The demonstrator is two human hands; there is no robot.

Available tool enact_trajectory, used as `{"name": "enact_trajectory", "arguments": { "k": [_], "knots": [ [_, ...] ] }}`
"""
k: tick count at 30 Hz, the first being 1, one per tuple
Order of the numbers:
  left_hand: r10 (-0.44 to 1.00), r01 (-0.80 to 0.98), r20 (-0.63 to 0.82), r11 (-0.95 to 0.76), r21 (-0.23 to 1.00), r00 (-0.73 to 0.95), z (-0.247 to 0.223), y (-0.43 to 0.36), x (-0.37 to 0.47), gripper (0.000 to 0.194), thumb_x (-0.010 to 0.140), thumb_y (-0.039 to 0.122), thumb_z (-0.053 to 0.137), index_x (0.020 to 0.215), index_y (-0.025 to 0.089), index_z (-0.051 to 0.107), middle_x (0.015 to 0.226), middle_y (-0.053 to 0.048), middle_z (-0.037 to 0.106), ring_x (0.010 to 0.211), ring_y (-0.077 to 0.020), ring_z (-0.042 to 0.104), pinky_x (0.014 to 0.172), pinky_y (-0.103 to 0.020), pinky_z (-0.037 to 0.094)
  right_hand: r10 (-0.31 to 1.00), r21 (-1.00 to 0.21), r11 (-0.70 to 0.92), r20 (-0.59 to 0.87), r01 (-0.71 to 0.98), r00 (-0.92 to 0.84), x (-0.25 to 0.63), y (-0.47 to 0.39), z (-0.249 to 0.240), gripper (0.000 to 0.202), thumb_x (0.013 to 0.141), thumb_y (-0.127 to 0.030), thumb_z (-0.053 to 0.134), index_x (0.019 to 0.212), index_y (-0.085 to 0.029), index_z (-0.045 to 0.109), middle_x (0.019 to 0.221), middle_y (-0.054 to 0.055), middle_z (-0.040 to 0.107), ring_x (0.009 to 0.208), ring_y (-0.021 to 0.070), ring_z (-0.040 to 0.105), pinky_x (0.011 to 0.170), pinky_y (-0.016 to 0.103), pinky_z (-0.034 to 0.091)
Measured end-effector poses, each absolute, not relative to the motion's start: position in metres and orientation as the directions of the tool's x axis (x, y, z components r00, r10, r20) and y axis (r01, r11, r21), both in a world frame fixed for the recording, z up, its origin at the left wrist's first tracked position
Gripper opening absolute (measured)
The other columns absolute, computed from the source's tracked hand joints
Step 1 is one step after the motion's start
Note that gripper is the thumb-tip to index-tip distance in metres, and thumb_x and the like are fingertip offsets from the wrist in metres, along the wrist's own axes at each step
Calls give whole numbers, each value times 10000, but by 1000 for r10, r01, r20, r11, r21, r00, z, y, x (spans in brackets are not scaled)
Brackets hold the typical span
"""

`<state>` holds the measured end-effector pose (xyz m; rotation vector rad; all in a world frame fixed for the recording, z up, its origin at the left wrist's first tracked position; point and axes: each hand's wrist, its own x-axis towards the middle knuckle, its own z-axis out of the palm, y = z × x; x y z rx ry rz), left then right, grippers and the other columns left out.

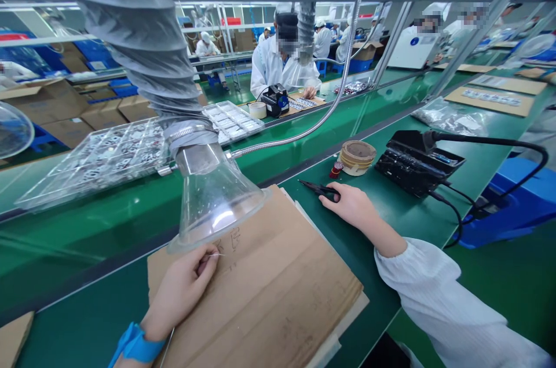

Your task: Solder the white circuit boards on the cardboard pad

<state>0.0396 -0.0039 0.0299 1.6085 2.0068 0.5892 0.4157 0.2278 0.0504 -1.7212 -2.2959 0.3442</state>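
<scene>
My left hand [185,287], with a blue band at the wrist, is closed over the cardboard sheet [278,263]; a thin pale wire [216,255] sticks out from between its fingertips. To the right, my right hand [347,203] has its fingers around the handles of black pliers [315,186], which lie on the green bench with their tips pointing left. A clear funnel-shaped hood [215,200] hangs just above my left hand. Beyond the pliers stand a small red item [336,169] and a tape roll [358,156].
A black tool box [417,165] with cables stands at the right. Trays of parts [117,153] lie at the left beyond the green channel. Across it, a person [278,61] in white works. A grey duct [139,37] and a metal hose [304,130] hang in front.
</scene>
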Motion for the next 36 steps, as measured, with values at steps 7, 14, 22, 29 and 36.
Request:
{"name": "enact_trajectory", "arguments": {
  "k": [7,14,22,29,36],
  "knots": [
    [972,767,-138,236,597,-192,25,-6,36,516,1023,700,396,1063,253,650,824,-13,666,780,-226,632,688,-301,421,973,-378,218,156,900,-170,457,214,39,483,936,-563,624,1284,-237,699,1068,73,714,974,249,672,804,350,501],
    [974,766,-134,224,602,-180,26,-5,37,507,1019,693,407,1057,249,647,846,-18,681,807,-234,640,692,-306,417,878,-81,390,333,917,-344,447,217,51,412,1026,-496,568,1246,-193,739,1391,164,628,1312,393,514,1093,551,405],
    [974,762,-139,225,608,-177,27,-3,37,510,1032,696,377,1062,250,622,826,-6,647,782,-221,608,715,-315,401,796,-193,604,115,773,-594,369,268,59,214,1030,-249,568,1157,-171,722,1126,115,709,996,236,657,856,336,494],
    [977,748,-124,211,629,-171,31,-2,41,497,1037,679,376,1023,244,614,807,-5,624,780,-224,591,715,-316,391,786,-229,618,154,752,-599,354,287,44,168,1031,-196,533,970,-165,687,1017,123,698,959,234,652,820,332,480],
    [977,742,-131,213,636,-168,30,-3,40,482,1039,667,374,1027,248,610,797,6,607,767,-215,581,712,-315,386,755,-253,655,195,712,-626,353,292,40,171,1014,-193,579,1151,-174,680,1056,97,692,999,225,660,883,335,491]
  ]
}}
